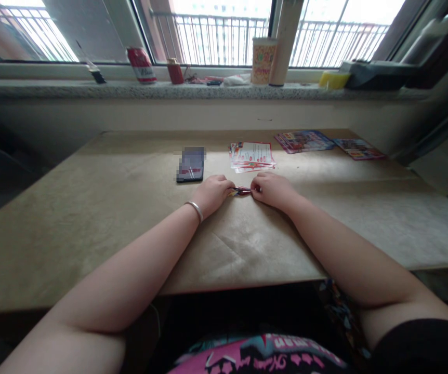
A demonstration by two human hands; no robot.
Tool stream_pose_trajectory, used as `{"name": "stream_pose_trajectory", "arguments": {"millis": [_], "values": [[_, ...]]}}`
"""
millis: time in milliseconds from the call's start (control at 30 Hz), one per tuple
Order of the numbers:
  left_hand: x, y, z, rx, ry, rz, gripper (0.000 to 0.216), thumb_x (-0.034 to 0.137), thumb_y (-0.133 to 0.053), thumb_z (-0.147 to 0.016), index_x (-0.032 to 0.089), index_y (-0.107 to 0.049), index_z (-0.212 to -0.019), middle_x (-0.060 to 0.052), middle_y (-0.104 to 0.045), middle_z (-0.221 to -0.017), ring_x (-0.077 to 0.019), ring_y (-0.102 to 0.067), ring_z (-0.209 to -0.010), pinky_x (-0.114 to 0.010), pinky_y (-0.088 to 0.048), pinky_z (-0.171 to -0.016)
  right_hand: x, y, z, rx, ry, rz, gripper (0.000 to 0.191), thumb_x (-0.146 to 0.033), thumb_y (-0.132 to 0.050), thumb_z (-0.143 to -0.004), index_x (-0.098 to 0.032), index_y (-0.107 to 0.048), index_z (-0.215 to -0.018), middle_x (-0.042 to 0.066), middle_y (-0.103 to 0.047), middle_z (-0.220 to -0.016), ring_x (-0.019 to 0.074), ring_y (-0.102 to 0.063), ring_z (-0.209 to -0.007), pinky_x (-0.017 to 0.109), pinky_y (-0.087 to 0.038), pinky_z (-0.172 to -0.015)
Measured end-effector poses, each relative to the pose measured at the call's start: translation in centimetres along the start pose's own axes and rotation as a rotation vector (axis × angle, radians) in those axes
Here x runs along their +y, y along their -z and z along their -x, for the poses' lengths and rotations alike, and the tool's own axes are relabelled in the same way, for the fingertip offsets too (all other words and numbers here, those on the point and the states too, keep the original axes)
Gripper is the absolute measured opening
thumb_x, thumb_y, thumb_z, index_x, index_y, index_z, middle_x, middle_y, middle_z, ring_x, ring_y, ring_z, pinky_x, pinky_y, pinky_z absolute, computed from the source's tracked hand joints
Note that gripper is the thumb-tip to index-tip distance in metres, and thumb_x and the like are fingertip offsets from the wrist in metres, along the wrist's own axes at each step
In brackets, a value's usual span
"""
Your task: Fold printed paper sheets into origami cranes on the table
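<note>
Between my two hands a small stack of colourful cards (241, 191) is held edge-on, low over the table. My left hand (213, 193) pinches its left end, with a silver bracelet on the wrist. At the other end, the thumb and fingers of my right hand (273, 189) are closed on it. Just beyond my hands lies a loose pile of white cards with red borders (253, 155). A dark phone (192, 165), partly blurred, rests flat beyond my left hand. The printed faces of the held cards are mostly hidden.
Glossy printed cards (305, 141) and another small pile of cards (358, 148) lie at the table's back right. On the stone windowsill (115, 91) stand a red-and-white can (141, 65), a red bottle (175, 71), a patterned paper cup (263, 61) and a yellow block (333, 80).
</note>
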State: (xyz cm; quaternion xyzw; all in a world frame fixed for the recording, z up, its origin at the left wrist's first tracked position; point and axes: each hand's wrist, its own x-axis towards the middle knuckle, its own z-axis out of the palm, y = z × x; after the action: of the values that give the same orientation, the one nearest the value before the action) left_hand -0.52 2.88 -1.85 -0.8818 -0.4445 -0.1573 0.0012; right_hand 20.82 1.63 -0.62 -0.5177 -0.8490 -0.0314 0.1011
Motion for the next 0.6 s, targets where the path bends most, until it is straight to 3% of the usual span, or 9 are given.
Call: {"name": "stream_pose_trajectory", "arguments": {"millis": [233,600], "values": [[-1.1,0.6,0.3,-0.029,0.068,0.025,0.022,0.024,-0.053,-0.087,0.018,-0.074,-0.086,-0.005,-0.067,-0.085,-0.0181,-0.061,-0.080,-0.028,-0.048,-0.078,0.4,-0.2,0.1,-0.041,0.032,0.005,0.022,-0.029,-0.047,-0.089,-0.019,-0.066,-0.092,0.008,-0.067,-0.098,0.0216,-0.058,-0.096,0.030,-0.042,-0.076],[-1.7,0.9,0.7,-0.031,0.071,-0.014,0.025,0.022,-0.050,-0.088,0.017,-0.074,-0.093,-0.008,-0.067,-0.088,-0.0200,-0.062,-0.083,-0.030,-0.049,-0.079,1.1,-0.6,0.2,0.017,0.047,-0.020,0.017,-0.024,-0.050,-0.085,-0.018,-0.065,-0.088,0.010,-0.066,-0.096,0.0223,-0.056,-0.093,0.031,-0.042,-0.079]]}}
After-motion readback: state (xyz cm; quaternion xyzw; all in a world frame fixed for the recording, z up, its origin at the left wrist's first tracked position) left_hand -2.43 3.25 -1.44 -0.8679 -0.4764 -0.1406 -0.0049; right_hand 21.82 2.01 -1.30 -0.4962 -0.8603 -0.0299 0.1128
